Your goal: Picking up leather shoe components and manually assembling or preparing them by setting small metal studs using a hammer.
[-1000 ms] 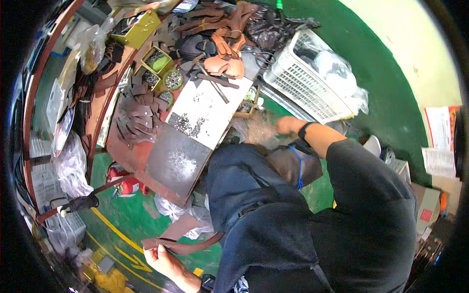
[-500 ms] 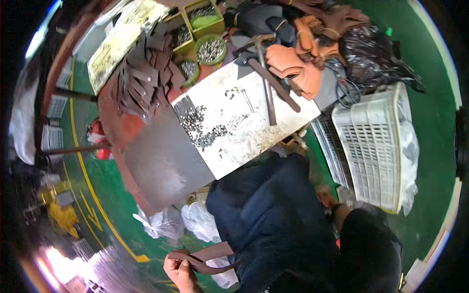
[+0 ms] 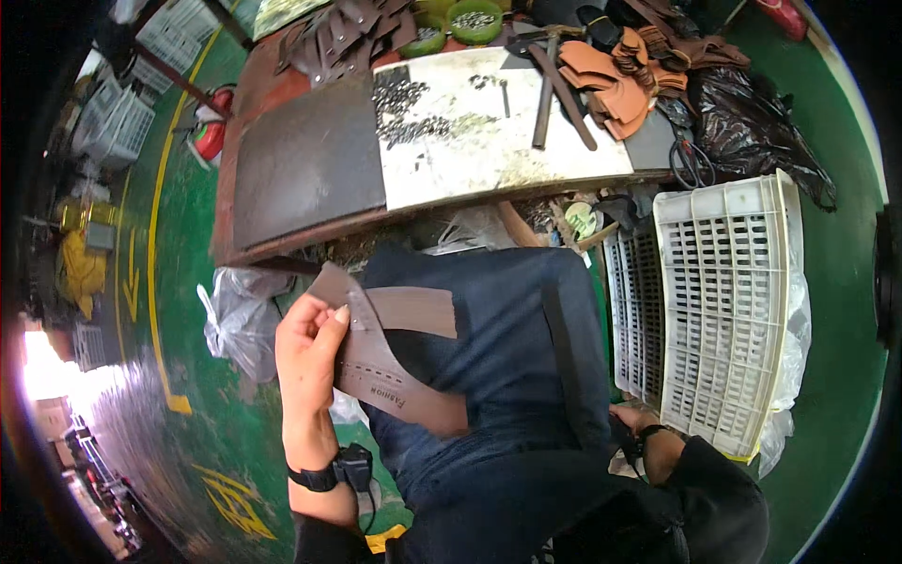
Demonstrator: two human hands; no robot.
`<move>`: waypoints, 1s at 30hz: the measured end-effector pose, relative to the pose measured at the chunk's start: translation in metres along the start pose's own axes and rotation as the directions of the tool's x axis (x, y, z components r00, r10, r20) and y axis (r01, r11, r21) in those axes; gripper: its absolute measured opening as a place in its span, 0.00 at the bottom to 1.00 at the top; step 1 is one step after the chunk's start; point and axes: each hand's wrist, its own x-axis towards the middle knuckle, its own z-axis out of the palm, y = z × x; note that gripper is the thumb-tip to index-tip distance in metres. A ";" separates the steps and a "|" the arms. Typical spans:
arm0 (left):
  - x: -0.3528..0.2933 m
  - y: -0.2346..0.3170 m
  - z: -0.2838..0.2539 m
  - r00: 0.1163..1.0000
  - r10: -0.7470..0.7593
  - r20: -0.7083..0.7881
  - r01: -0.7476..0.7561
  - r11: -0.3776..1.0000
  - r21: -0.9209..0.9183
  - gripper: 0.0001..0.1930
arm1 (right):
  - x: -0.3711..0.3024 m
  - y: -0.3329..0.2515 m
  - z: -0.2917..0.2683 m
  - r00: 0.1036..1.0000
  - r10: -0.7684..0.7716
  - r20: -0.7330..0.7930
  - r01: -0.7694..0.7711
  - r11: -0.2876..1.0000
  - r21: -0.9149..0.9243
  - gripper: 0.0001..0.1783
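Observation:
My left hand (image 3: 305, 352) pinches a brown leather piece (image 3: 385, 376) above my lap, thumb on top. The piece has a curved arm with punched holes and stamped lettering, and a plain strip (image 3: 413, 310) points right from it; I cannot tell whether they are one piece. My right hand (image 3: 634, 419) hangs low beside my right thigh, next to the white plastic crate (image 3: 723, 310); its fingers are mostly hidden. On the table ahead, a white board (image 3: 507, 160) bears small dark metal fittings (image 3: 404, 108), a hammer (image 3: 543, 113) and a dark brown strip (image 3: 567, 103).
A dark grey mat (image 3: 310, 155) covers the table's left part. Brown leather pieces (image 3: 348, 38) and green bowls of metal parts (image 3: 474, 21) lie at the back. Orange-tan leather pieces (image 3: 611, 85), scissors (image 3: 692, 162) and a black plastic bag (image 3: 752, 127) are at the right.
My left hand has come up and inward over my lap with the leather piece, now turned to show its lettering. The view has shifted, and my right hand stays low by the crate.

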 end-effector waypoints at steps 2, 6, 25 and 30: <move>0.002 -0.018 -0.007 0.993 -0.012 0.120 -0.012 0.981 0.196 0.10 | -0.023 -0.027 0.020 0.966 0.002 -0.258 -0.053 0.980 -0.191 0.32; 0.014 -0.041 -0.002 0.963 -0.070 0.260 -0.055 0.894 0.444 0.10 | -0.032 -0.064 0.028 0.953 -0.043 -0.299 -0.034 0.968 -0.249 0.32; 0.082 -0.028 -0.034 0.980 -0.148 0.134 0.089 0.924 0.373 0.13 | 0.005 -0.253 0.034 0.761 -0.639 -0.109 0.408 0.603 -0.686 0.30; 0.103 -0.043 -0.039 0.992 -0.120 0.029 0.117 0.989 0.093 0.09 | 0.011 -0.239 0.069 0.599 -0.801 -0.016 0.520 0.404 -0.753 0.30</move>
